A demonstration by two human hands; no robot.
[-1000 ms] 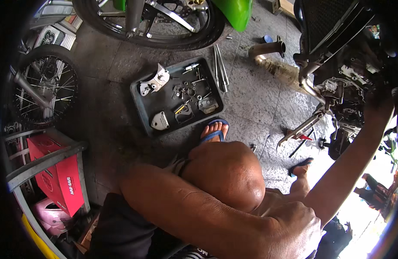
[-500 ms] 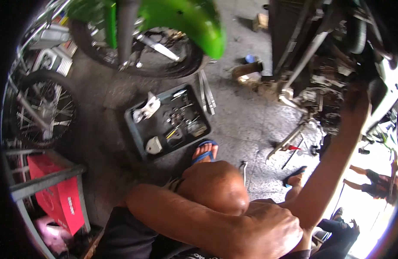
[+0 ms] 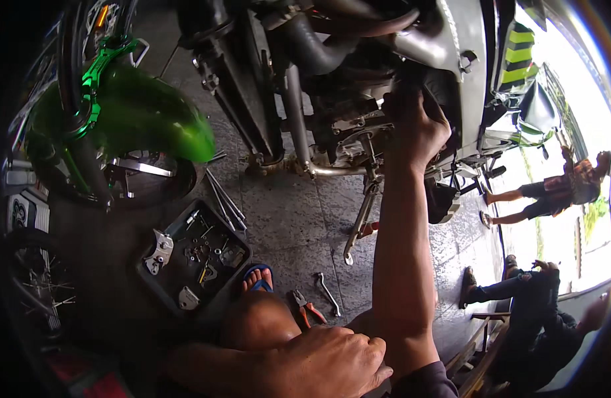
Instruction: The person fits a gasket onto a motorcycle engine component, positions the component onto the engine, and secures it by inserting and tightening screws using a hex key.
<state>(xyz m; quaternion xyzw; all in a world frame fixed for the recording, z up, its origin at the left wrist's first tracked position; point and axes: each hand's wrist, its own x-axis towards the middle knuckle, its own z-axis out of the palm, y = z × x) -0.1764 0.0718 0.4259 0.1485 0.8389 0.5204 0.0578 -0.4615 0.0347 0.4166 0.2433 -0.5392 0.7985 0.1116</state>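
Observation:
My right arm reaches up to the partly dismantled motorcycle [image 3: 358, 136]. Its hand [image 3: 421, 132] is closed in the dark space beneath the pale body panel [image 3: 470, 40]; the fingertips and whatever they grip are hidden. Low in the middle, my left hand [image 3: 335, 361] lies across in front of my knee, back side up, fingers curled in. What it holds, if anything, cannot be made out. Orange-handled pliers [image 3: 306, 309] and a bent metal lever [image 3: 328, 295] rest on the floor just beyond it.
A black tray [image 3: 153, 278] of small metal parts and bolts sits beside my sandalled foot [image 3: 257, 278]. Metal strips [image 3: 226, 202] lie near it. A green-fendered motorcycle [image 3: 146, 119] stands at the left. Two people [image 3: 541, 302] [image 3: 560, 186] are at the right.
My view has swung right and up, bringing the motorcycle to the middle and the pliers into sight. My right hand stays at the motorcycle; my left hand stays curled near my knee.

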